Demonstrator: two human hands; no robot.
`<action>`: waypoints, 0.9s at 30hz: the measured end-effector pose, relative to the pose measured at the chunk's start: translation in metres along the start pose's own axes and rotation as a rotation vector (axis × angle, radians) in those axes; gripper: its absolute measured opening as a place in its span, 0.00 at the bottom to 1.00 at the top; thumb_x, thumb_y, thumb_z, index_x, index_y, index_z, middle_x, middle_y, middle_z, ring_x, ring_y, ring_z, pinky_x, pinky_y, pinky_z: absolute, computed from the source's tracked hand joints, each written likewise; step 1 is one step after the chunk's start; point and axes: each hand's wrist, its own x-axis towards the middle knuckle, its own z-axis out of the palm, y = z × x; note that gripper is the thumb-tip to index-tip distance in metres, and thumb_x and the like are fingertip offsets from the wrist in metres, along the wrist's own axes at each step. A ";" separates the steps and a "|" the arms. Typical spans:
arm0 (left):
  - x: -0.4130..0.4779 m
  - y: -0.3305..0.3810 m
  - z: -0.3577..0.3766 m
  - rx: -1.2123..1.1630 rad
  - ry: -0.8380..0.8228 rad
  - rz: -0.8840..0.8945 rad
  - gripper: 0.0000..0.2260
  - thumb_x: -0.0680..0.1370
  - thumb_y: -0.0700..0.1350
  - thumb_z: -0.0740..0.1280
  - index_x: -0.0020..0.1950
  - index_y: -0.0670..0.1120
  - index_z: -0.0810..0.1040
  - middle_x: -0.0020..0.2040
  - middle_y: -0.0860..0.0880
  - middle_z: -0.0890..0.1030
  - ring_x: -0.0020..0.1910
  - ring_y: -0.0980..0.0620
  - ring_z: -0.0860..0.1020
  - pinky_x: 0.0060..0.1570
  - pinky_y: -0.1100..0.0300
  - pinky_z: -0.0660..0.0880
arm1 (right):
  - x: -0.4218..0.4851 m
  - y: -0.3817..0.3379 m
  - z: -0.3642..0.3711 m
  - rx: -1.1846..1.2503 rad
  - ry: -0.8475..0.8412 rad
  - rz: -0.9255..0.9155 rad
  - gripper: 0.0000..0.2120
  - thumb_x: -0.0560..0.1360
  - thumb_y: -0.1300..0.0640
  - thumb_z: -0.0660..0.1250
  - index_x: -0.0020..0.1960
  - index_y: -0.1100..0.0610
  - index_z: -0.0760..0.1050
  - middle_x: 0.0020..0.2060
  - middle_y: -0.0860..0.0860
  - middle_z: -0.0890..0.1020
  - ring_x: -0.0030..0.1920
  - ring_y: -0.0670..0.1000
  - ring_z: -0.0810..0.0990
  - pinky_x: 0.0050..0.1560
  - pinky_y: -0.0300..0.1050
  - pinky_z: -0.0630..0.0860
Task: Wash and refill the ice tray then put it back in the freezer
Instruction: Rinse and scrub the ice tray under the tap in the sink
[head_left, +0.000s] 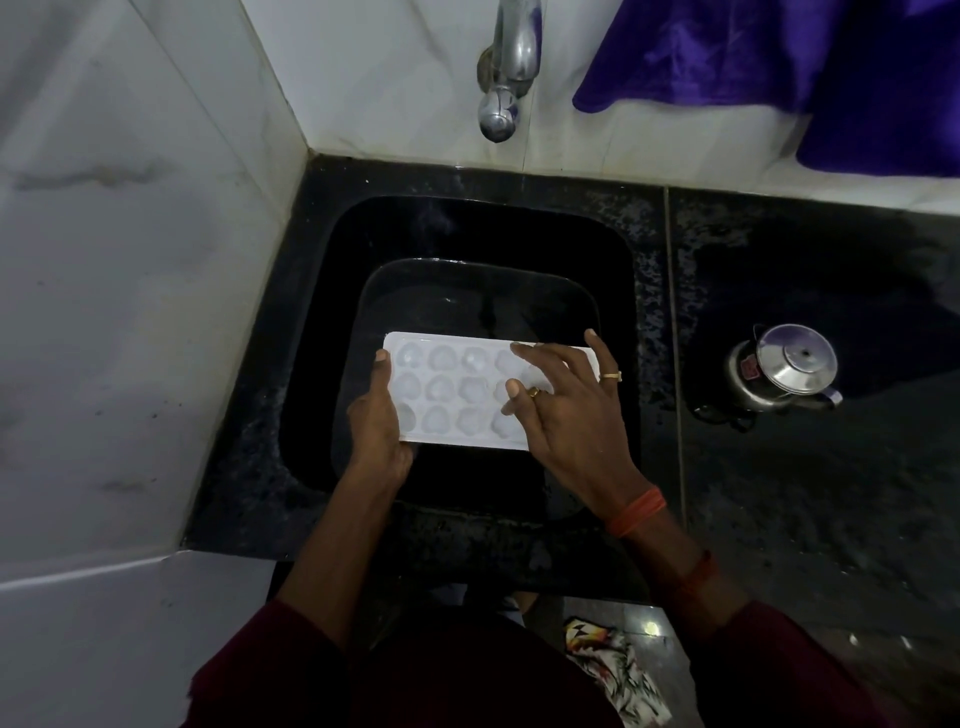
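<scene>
Sitting level over the black sink, short of the tap, the white ice tray is likely placed so rinse water drains below. The left hand clamps its left end to steady it. The right hand lies flat with fingers spread across the right-hand cups, probably rubbing them clean.

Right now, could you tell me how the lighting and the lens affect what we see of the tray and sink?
Head view: dim overall; the black sink swallows detail, while the white ice tray stands out, its cavities soft. Head view: glare on the tap and steel kettle; the wide lens bends the wall tile lines.
</scene>
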 end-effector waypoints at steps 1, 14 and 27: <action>0.000 0.000 0.000 0.003 0.004 0.002 0.21 0.80 0.61 0.67 0.56 0.43 0.83 0.51 0.42 0.87 0.48 0.41 0.87 0.47 0.43 0.84 | -0.002 0.000 0.000 0.002 0.001 0.002 0.26 0.84 0.46 0.54 0.38 0.50 0.86 0.63 0.43 0.80 0.66 0.47 0.74 0.78 0.60 0.53; -0.002 0.003 0.003 -0.001 0.009 0.004 0.19 0.80 0.60 0.67 0.54 0.44 0.83 0.49 0.43 0.88 0.44 0.43 0.87 0.42 0.48 0.84 | -0.005 -0.009 0.003 0.007 -0.096 -0.016 0.30 0.85 0.46 0.50 0.36 0.48 0.85 0.67 0.44 0.77 0.68 0.49 0.71 0.79 0.58 0.49; -0.003 0.003 0.003 -0.020 0.012 0.018 0.17 0.80 0.60 0.67 0.52 0.46 0.83 0.47 0.45 0.88 0.42 0.45 0.87 0.43 0.46 0.84 | -0.009 -0.010 0.002 -0.018 -0.114 -0.030 0.28 0.84 0.46 0.53 0.38 0.50 0.86 0.69 0.46 0.76 0.70 0.49 0.71 0.79 0.59 0.50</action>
